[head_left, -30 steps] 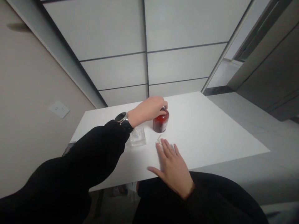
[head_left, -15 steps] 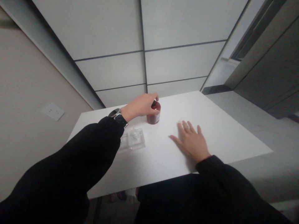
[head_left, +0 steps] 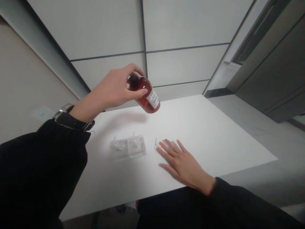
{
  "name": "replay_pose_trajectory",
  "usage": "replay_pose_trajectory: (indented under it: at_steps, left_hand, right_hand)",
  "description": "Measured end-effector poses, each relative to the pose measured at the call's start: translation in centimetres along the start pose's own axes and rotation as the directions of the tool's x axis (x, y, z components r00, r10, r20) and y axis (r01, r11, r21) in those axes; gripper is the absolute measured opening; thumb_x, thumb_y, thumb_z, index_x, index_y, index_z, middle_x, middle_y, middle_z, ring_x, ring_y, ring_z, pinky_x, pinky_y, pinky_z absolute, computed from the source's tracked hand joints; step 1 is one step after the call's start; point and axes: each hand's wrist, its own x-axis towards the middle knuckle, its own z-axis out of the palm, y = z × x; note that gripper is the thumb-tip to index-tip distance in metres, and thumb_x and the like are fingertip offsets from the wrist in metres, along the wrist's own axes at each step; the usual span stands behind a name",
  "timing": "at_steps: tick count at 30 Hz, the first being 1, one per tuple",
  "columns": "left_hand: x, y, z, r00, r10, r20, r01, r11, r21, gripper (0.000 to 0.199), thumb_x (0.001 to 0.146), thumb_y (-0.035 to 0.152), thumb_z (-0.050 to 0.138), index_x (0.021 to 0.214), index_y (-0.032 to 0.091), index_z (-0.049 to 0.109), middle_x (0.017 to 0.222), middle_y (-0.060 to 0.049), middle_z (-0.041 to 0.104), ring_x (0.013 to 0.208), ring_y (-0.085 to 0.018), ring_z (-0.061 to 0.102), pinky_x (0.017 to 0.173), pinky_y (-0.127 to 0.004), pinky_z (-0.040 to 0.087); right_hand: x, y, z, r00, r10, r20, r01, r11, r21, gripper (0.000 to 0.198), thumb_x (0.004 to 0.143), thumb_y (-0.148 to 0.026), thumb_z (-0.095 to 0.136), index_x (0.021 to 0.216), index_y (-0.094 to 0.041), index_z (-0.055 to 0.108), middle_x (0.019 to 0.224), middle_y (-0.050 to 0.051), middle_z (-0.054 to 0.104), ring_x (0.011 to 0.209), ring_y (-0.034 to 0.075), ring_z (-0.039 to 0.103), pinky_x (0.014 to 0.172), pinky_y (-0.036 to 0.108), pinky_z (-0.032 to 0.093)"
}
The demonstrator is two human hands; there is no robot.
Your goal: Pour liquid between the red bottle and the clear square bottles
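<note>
My left hand [head_left: 119, 86] grips a reddish-brown glass bottle [head_left: 143, 95] with a dark cap and a white label. The bottle is held tilted in the air above the table, its base pointing to the lower right. My right hand [head_left: 179, 162] lies spread over the table, palm down. Close to its fingertips is a small clear piece [head_left: 156, 142], too faint to name. Between the hands stands a clear plastic holder [head_left: 137, 156] with two rounded clear glass-like pieces [head_left: 116, 145], each with a thin stem pointing up.
The white table [head_left: 214, 136] carries these things. Behind it rises a pale panelled wall or cabinet front [head_left: 186, 63] with dark strips. A wall socket [head_left: 43, 113] is at the left, partly behind my left wrist. Grey floor shows to the right.
My left hand has lifted the bottle off the table, tilting it and drawing it up and to the left. My right hand has slid left and nearer to me, fingers still spread.
</note>
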Motion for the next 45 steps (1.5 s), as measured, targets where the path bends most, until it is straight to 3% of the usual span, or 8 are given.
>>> replay_pose_trajectory:
  at_steps: [5, 8, 14, 19, 23, 33, 41, 45]
  left_hand:
    - [-0.9, 0.4, 0.4, 0.999, -0.039, 0.028, 0.039, 0.999, 0.005, 0.042, 0.086, 0.044, 0.073, 0.123, 0.024, 0.066, 0.116, -0.005, 0.074, 0.103, -0.026, 0.069, 0.095, -0.041, 0.056]
    - [-0.8, 0.5, 0.9, 0.998, -0.046, 0.043, 0.046, 0.999, 0.013, 0.043, 0.085, 0.043, 0.074, 0.123, 0.024, 0.067, 0.117, -0.005, 0.074, 0.102, -0.026, 0.07, 0.091, -0.039, 0.056]
    - [-0.4, 0.1, 1.0, 0.999, -0.033, 0.037, 0.032, 0.999, 0.025, 0.044, 0.086, 0.044, 0.074, 0.124, 0.024, 0.067, 0.116, -0.004, 0.074, 0.102, -0.025, 0.069, 0.095, -0.04, 0.056]
    - [-1.0, -0.4, 0.9, 0.999, -0.043, 0.021, 0.042, 0.999, 0.009, 0.041, 0.088, 0.043, 0.071, 0.124, 0.024, 0.066, 0.117, -0.004, 0.074, 0.106, -0.024, 0.068, 0.099, -0.04, 0.057]
    - [-1.0, -1.1, 1.2, 0.998, -0.053, 0.019, 0.052, 0.998, 0.024, 0.044, 0.085, 0.043, 0.075, 0.124, 0.024, 0.067, 0.116, -0.005, 0.074, 0.105, -0.025, 0.069, 0.095, -0.04, 0.058]
    - [-0.5, -0.3, 2.1, 0.999, -0.047, 0.021, 0.047, 0.999, -0.004, 0.042, 0.092, 0.045, 0.071, 0.127, 0.023, 0.063, 0.121, -0.002, 0.073, 0.105, -0.021, 0.066, 0.1, -0.037, 0.053]
    - [-1.4, -0.1, 2.5, 0.996, -0.047, 0.08, 0.042, 0.997, 0.058, 0.046, 0.088, 0.047, 0.072, 0.126, 0.024, 0.066, 0.116, -0.005, 0.074, 0.101, -0.025, 0.069, 0.094, -0.038, 0.055]
    - [-1.8, 0.3, 2.5, 0.993, -0.017, 0.12, 0.01, 0.999, 0.053, 0.051, 0.085, 0.047, 0.072, 0.129, 0.02, 0.065, 0.116, -0.008, 0.074, 0.105, -0.028, 0.069, 0.096, -0.042, 0.053]
  right_hand:
    - [0.0, 10.1, -1.8, 0.896, 0.439, -0.061, -0.443, 0.885, -0.144, 0.063, 0.11, -0.046, 0.032, 0.16, -0.01, 0.045, 0.167, 0.021, 0.041, 0.161, 0.045, 0.026, 0.123, 0.079, 0.018]
    - [2.0, 9.0, -1.9, 0.93, 0.366, -0.018, -0.365, 0.923, -0.121, 0.064, 0.111, -0.048, 0.029, 0.159, -0.009, 0.047, 0.168, 0.02, 0.04, 0.161, 0.043, 0.026, 0.124, 0.077, 0.02]
    - [1.2, -0.1, -0.2, 0.985, -0.164, 0.059, 0.162, 0.986, 0.046, 0.062, 0.111, -0.058, 0.031, 0.164, -0.027, 0.042, 0.173, 0.004, 0.033, 0.163, 0.03, 0.025, 0.132, 0.061, 0.023]
    - [7.9, 6.9, -0.4, 0.995, 0.093, 0.023, -0.093, 0.995, -0.024, 0.061, 0.112, -0.05, 0.033, 0.164, -0.02, 0.041, 0.173, 0.011, 0.032, 0.163, 0.041, 0.021, 0.127, 0.074, 0.015]
    - [12.2, 9.0, -0.8, 0.996, 0.062, 0.068, -0.063, 0.998, 0.01, 0.061, 0.112, -0.046, 0.03, 0.163, -0.014, 0.041, 0.173, 0.015, 0.032, 0.163, 0.04, 0.022, 0.128, 0.071, 0.017]
    - [-2.4, -1.4, -2.4, 0.897, -0.392, 0.207, 0.315, 0.892, 0.324, 0.061, 0.11, -0.051, 0.044, 0.167, -0.032, 0.034, 0.172, -0.002, 0.031, 0.164, 0.024, 0.024, 0.136, 0.053, 0.013]
    - [6.7, 10.0, -2.1, 0.991, 0.088, 0.097, -0.077, 0.991, -0.105, 0.064, 0.109, -0.051, 0.043, 0.164, -0.017, 0.04, 0.172, 0.013, 0.033, 0.162, 0.041, 0.023, 0.127, 0.073, 0.017]
    - [3.7, 6.5, -2.0, 0.995, 0.043, 0.092, -0.035, 0.996, -0.082, 0.081, 0.105, -0.067, 0.042, 0.164, -0.012, 0.038, 0.172, 0.018, 0.031, 0.163, 0.038, 0.024, 0.13, 0.068, 0.018]
